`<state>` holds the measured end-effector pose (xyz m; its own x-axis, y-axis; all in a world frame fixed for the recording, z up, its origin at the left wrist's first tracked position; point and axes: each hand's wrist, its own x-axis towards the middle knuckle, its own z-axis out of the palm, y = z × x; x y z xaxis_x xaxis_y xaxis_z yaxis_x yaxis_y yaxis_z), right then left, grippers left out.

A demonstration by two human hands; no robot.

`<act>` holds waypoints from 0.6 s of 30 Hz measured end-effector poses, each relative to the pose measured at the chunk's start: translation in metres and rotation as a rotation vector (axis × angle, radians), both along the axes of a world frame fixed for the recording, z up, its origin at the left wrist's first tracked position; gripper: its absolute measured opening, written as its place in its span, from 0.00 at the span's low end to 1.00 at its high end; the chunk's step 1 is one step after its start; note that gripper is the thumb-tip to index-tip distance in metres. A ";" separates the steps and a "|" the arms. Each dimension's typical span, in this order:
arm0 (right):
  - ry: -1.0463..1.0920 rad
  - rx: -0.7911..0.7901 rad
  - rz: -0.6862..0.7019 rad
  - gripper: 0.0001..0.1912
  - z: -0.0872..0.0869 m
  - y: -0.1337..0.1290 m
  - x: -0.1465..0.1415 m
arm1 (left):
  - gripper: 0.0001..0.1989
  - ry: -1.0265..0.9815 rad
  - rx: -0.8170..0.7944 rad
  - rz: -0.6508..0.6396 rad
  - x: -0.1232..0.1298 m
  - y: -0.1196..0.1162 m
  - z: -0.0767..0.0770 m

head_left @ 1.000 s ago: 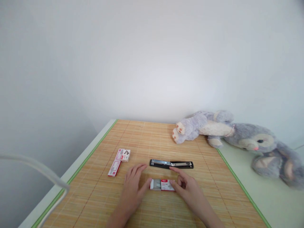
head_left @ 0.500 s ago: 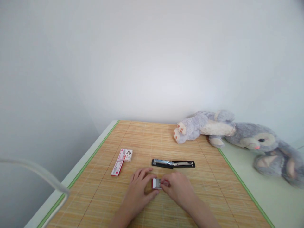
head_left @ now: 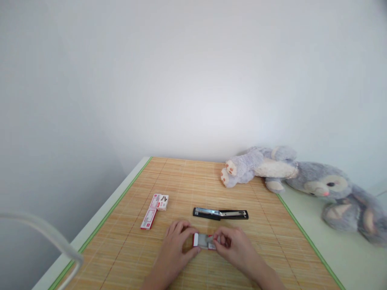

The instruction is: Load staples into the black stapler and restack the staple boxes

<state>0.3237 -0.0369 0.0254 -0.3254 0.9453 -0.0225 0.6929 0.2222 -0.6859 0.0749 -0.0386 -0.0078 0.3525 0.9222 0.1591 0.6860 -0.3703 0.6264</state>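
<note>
A small red and white box point(head_left: 203, 241) with a grey middle part lies on the bamboo mat, between my hands. The thumb and fingers of my left hand point(head_left: 178, 245) are closed round its left end. At its right end my right hand point(head_left: 231, 243) pinches something small that I cannot make out. Just beyond the hands lies a black stapler point(head_left: 220, 213), opened out flat with its metal rail showing.
Two red and white boxes point(head_left: 148, 218) and a small white box point(head_left: 163, 202) lie on the mat point(head_left: 187, 177) to the left. A grey plush rabbit point(head_left: 275, 167) lies along the back right. A white cable point(head_left: 45, 229) hangs at the lower left.
My right hand has moved a little to the right, away from my left hand, and more of the small box between them shows. The whole view has shifted slightly.
</note>
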 end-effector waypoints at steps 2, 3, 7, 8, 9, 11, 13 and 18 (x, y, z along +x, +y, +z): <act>0.057 -0.020 -0.050 0.10 -0.010 -0.007 0.011 | 0.17 0.005 -0.013 0.000 0.000 -0.001 0.001; 0.065 -0.026 -0.074 0.11 -0.014 -0.010 0.016 | 0.17 0.007 -0.024 -0.003 0.000 -0.001 0.001; 0.021 -0.048 -0.118 0.14 -0.018 -0.017 0.030 | 0.18 0.004 -0.052 -0.029 0.004 -0.003 0.005; -0.002 -0.047 -0.116 0.17 -0.016 -0.017 0.031 | 0.19 0.000 -0.057 -0.038 0.006 -0.003 0.006; -0.023 -0.045 -0.106 0.19 -0.014 -0.017 0.031 | 0.19 -0.002 -0.063 -0.046 0.010 -0.003 0.007; -0.050 -0.042 -0.081 0.17 -0.007 -0.016 0.027 | 0.19 -0.009 -0.078 -0.056 0.019 -0.004 0.008; -0.046 -0.040 -0.054 0.11 -0.001 -0.015 0.020 | 0.18 -0.021 -0.082 -0.061 0.029 -0.006 0.007; -0.008 -0.038 -0.040 0.19 0.000 -0.012 0.013 | 0.18 -0.124 -0.046 -0.035 0.031 -0.004 -0.001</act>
<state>0.3363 -0.0492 0.0258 -0.2874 0.9559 -0.0609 0.7060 0.1684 -0.6879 0.1062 -0.0429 -0.0091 0.3652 0.9169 0.1609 0.5891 -0.3615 0.7227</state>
